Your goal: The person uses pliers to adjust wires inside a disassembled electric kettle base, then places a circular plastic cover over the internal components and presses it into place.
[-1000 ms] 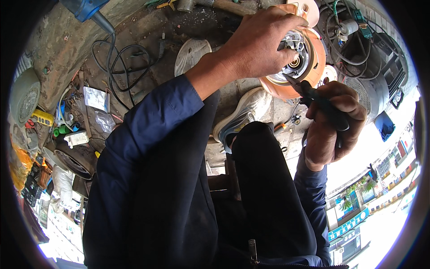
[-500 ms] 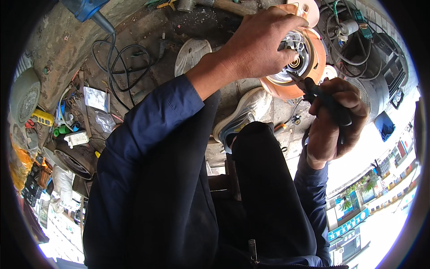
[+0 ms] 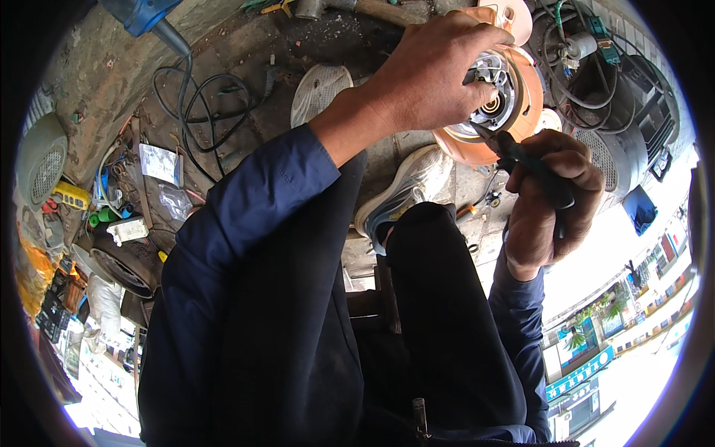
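A round orange housing (image 3: pixel 527 89) with a metal middle is near the top, right of centre. Wires and a small coil-like ring (image 3: pixel 490 102) show inside it. My left hand (image 3: pixel 436 74) reaches over its left side, thumb and fingers closed round a part of it; the exact grip is hidden. Dark-handled pliers (image 3: pixel 547 179) are wrapped in my right hand (image 3: pixel 570 167). Their jaws (image 3: pixel 488 134) point up and left, at the housing's lower metal edge; whether they grip anything there I cannot make out.
A hammer (image 3: pixel 357 6) lies at the top, beside looped black cable (image 3: pixel 197 112). Motor parts and wires (image 3: pixel 588 71) crowd the right. My shoe (image 3: pixel 410 182) stands below the housing. Scattered tools, a yellow control box (image 3: pixel 71 196) and a speaker-like grey part (image 3: pixel 46 167) lie left.
My right hand and the pliers have shifted slightly left, and the jaws sit a little lower against the housing's edge. My left hand has stayed in place.
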`<state>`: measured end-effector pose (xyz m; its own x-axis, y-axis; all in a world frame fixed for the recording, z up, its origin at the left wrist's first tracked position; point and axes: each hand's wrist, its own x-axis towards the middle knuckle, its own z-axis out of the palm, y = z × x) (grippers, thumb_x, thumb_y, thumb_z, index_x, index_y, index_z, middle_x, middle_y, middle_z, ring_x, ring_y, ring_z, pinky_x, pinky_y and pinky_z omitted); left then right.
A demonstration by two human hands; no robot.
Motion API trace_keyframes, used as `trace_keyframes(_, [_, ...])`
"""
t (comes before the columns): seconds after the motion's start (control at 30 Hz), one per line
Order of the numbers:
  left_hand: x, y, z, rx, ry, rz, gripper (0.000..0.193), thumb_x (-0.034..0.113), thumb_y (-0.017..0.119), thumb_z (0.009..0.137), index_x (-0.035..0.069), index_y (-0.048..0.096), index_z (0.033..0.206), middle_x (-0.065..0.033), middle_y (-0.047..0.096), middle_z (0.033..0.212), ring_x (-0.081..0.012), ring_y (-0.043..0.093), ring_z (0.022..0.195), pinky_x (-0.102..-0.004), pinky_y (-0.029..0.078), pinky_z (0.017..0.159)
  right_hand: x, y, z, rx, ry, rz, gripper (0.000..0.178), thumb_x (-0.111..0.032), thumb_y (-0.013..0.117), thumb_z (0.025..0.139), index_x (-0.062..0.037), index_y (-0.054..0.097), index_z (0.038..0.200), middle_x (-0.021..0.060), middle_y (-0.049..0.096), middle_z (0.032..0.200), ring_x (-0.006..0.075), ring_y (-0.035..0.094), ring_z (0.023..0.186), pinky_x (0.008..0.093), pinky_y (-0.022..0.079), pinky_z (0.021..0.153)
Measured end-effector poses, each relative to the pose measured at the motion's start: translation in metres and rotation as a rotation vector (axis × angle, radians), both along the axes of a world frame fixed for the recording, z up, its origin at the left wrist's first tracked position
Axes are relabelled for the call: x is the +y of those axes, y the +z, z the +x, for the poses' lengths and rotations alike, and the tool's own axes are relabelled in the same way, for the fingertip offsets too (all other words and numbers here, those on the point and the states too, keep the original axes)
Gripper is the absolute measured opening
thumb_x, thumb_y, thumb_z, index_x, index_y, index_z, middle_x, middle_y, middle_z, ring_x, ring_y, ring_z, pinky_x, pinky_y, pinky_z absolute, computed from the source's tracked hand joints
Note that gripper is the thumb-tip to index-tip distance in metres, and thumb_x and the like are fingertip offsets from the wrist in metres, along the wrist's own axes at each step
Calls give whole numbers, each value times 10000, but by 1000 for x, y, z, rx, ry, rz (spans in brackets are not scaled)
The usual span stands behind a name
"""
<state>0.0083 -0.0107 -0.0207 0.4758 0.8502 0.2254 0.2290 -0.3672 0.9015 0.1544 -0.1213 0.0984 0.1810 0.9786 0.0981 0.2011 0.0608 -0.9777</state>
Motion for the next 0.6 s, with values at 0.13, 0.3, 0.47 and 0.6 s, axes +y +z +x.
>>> trace_keyframes(0.13, [0,0,0,-5,31,64,582,167,790,851,64,679,1413,-224,677,1386,-389,676,1297,-507,526,1152,-2,2,-1,16,-28,8,216,20,607,1016,-12,535,1217,241,683,1187,131,624,759,266,548,677])
trace_keyframes(0.3, [2,0,-1,-25,4,23,585,160,790,841,54,680,1406,-224,676,1388,-395,672,1302,-508,525,1153,1,-1,2,-8,-6,27,226,27,592,1010,-9,533,1224,244,681,1187,133,620,753,263,546,675])
trace_keyframes(0.47, [2,1,0,-28,8,38,586,145,785,833,50,680,1402,-222,676,1388,-392,673,1301,-509,526,1151,-3,3,-2,-18,-30,-18,221,28,593,1007,-15,531,1215,240,682,1191,124,620,742,259,544,671])
trace_keyframes(0.6, [2,1,-1,-29,9,51,583,145,785,834,53,682,1401,-212,673,1399,-385,667,1313,-508,519,1159,1,2,1,-3,-48,22,205,16,594,1016,-15,535,1210,238,683,1185,123,621,747,259,544,670])
